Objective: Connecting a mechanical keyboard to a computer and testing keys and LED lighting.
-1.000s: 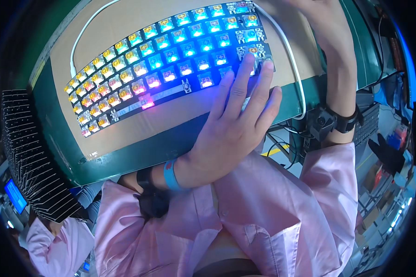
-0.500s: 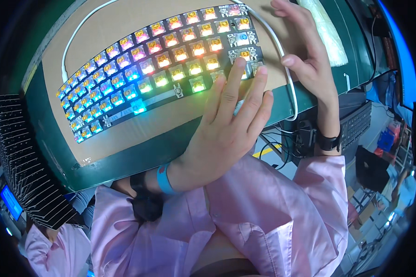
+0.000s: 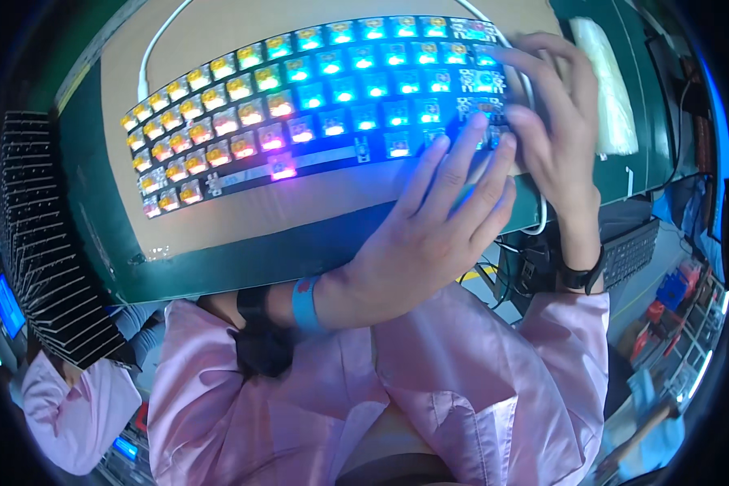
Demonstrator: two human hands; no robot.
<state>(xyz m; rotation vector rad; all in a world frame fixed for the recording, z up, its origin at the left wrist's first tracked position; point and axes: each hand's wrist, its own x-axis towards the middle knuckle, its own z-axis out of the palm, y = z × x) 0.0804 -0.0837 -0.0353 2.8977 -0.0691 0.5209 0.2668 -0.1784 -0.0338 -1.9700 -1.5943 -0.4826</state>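
A lit keyboard (image 3: 332, 89) stretches leftward from the left hand (image 3: 433, 231), its loose fingers spread over the near corner. The right hand (image 3: 555, 121) curls alongside, grip unclear, partly hiding a white cable (image 3: 542, 212); rightward lies a pale packet (image 3: 605, 87).

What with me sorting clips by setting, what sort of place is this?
Probably an electronics workshop or factory: a lit keyboard with bare switches lies over a green bench, thin black boards seem stacked at left, and another person nearby wears pink too.
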